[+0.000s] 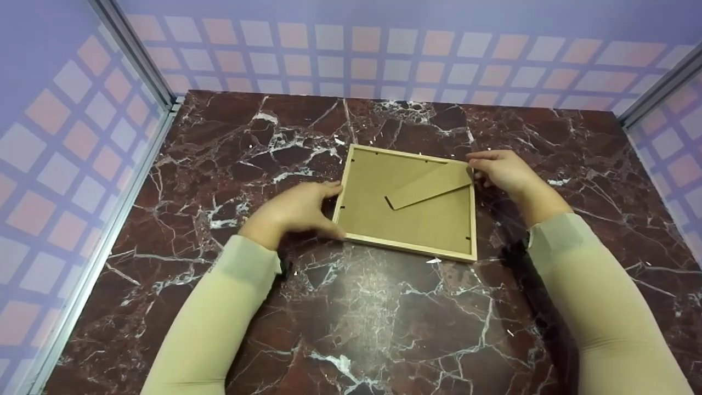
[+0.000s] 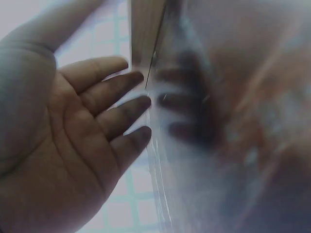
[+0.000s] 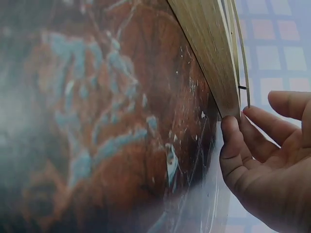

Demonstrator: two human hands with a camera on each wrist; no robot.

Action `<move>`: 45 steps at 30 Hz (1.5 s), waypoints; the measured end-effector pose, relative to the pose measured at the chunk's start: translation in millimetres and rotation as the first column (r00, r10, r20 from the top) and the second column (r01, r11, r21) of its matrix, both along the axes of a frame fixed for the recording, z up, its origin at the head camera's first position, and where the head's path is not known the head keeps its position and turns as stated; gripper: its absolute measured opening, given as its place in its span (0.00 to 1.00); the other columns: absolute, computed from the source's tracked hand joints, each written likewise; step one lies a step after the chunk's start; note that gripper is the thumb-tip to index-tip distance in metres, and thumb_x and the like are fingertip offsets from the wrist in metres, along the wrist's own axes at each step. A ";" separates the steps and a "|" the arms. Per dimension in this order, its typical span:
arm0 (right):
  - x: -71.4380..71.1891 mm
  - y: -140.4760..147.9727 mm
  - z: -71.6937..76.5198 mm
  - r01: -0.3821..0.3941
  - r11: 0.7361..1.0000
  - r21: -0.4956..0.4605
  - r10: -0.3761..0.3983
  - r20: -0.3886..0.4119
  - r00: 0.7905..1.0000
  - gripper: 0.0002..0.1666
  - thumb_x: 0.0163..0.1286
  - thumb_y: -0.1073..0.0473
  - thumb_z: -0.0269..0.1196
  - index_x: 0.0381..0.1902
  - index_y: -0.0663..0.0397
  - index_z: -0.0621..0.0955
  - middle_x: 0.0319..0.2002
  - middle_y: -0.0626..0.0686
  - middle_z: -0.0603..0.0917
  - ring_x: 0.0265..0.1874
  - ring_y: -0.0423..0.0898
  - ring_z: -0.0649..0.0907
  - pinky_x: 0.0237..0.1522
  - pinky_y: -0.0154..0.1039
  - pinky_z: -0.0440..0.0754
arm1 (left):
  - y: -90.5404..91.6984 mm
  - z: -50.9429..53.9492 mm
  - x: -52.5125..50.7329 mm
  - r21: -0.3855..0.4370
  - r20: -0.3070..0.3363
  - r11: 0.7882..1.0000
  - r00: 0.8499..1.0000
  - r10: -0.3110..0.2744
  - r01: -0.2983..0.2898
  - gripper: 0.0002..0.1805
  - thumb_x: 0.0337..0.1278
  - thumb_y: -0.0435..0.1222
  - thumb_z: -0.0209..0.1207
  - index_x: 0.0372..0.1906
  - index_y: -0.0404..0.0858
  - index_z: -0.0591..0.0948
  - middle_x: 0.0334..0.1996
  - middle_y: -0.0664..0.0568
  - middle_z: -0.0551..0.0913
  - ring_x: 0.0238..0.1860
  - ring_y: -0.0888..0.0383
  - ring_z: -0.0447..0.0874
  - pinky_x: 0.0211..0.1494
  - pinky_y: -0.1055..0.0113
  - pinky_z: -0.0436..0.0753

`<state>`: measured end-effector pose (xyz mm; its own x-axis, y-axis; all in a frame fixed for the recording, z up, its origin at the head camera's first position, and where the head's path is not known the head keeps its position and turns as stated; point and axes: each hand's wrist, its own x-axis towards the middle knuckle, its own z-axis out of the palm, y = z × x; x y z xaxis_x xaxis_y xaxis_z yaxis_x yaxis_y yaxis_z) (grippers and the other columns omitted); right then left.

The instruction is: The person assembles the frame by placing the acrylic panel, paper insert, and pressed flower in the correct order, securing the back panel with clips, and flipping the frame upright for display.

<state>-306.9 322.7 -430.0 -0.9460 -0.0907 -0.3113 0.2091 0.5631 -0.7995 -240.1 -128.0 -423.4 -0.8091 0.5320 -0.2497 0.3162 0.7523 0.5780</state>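
Observation:
A square picture frame [image 1: 406, 230] lies with its back up on the marbled table, slightly turned. A flat stand leg [image 1: 425, 189] runs slantwise across its backing board to the upper right corner. At the left side my left hand [image 1: 299, 211] touches the frame's edge, thumb by the lower left corner, fingers fairly straight in the left wrist view. My right hand [image 1: 504, 170] holds the upper right corner with bent fingers. In the right wrist view, one fingertip [image 3: 231, 124] meets the wooden rim [image 3: 209, 48]; another touches the end of the stand leg.
Dark red marbled table [image 1: 384, 329] surrounds the frame, with small white scraps [image 1: 433, 260] scattered on it. Walls with pink and white squares [image 1: 362, 44] stand behind and at both sides, joined by metal posts [image 1: 137, 49].

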 end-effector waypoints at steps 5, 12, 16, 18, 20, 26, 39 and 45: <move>2.5 4.2 3.1 0.000 1.000 0.025 0.000 -0.006 1.000 0.32 0.89 0.51 0.61 0.78 0.68 0.78 0.34 0.32 0.88 0.36 0.34 0.84 0.41 0.31 0.86 | 9.9 -1.8 7.0 -0.073 -0.086 0.997 0.996 -0.007 0.001 0.67 0.47 0.52 0.88 0.89 0.36 0.66 0.91 0.43 0.62 0.94 0.41 0.56 0.98 0.44 0.55; 18.5 14.1 2.5 -0.015 0.997 0.082 0.014 0.003 1.000 0.31 0.88 0.50 0.62 0.74 0.69 0.81 0.29 0.34 0.86 0.31 0.34 0.84 0.38 0.31 0.87 | 11.9 -2.4 2.9 -0.039 -0.229 0.983 0.959 0.167 -0.181 0.34 0.54 0.40 0.85 0.67 0.37 0.90 0.64 0.42 0.88 0.67 0.40 0.85 0.81 0.45 0.81; 33.5 18.2 3.7 -0.061 0.992 0.113 0.060 0.012 0.998 0.30 0.89 0.52 0.61 0.74 0.71 0.80 0.29 0.33 0.86 0.32 0.33 0.84 0.39 0.30 0.87 | 16.1 -2.4 -1.4 0.006 -0.251 0.957 0.925 0.284 -0.291 0.16 0.61 0.34 0.79 0.52 0.34 0.92 0.51 0.40 0.89 0.55 0.39 0.87 0.70 0.44 0.86; 43.4 20.4 5.1 -0.089 0.988 0.129 0.087 0.025 0.996 0.29 0.89 0.52 0.60 0.74 0.71 0.80 0.30 0.34 0.87 0.33 0.34 0.84 0.39 0.30 0.86 | 19.6 -2.2 -4.1 0.038 -0.253 0.943 0.910 0.329 -0.331 0.12 0.65 0.31 0.75 0.50 0.33 0.92 0.50 0.39 0.93 0.55 0.40 0.90 0.68 0.45 0.88; 54.6 21.2 6.2 -0.113 0.984 0.136 0.109 0.039 0.993 0.28 0.89 0.53 0.60 0.73 0.70 0.81 0.32 0.36 0.88 0.34 0.35 0.84 0.39 0.30 0.87 | 22.8 -2.4 -7.1 0.072 -0.243 0.932 0.900 0.361 -0.355 0.10 0.68 0.31 0.73 0.50 0.33 0.93 0.50 0.41 0.95 0.55 0.41 0.93 0.68 0.46 0.90; 90.9 17.6 7.8 -0.182 0.976 0.118 0.175 0.074 0.982 0.26 0.88 0.57 0.60 0.71 0.72 0.82 0.36 0.45 0.90 0.34 0.39 0.87 0.41 0.33 0.91 | 27.8 -5.7 -15.7 0.170 -0.116 0.931 0.931 0.345 -0.324 0.20 0.72 0.41 0.75 0.59 0.33 0.91 0.52 0.41 0.95 0.53 0.45 0.93 0.68 0.49 0.90; 150.4 -8.1 11.3 -0.324 0.945 0.036 0.321 0.065 0.945 0.26 0.77 0.63 0.71 0.65 0.76 0.85 0.45 0.62 0.95 0.37 0.42 0.92 0.44 0.34 0.95 | 33.7 -7.7 -14.5 0.129 -0.004 0.970 0.978 0.209 -0.207 0.61 0.57 0.48 0.84 0.88 0.29 0.64 0.93 0.39 0.54 0.92 0.39 0.59 0.97 0.50 0.59; 161.5 -23.9 6.6 -0.347 0.912 0.219 0.367 -0.056 0.928 0.22 0.61 0.58 0.85 0.49 0.62 0.90 0.40 0.54 0.94 0.37 0.42 0.89 0.40 0.29 0.89 | 34.3 -7.5 -15.7 0.080 -0.015 0.983 0.985 0.170 -0.168 0.60 0.56 0.43 0.84 0.87 0.29 0.65 0.93 0.36 0.49 0.92 0.35 0.56 0.98 0.49 0.55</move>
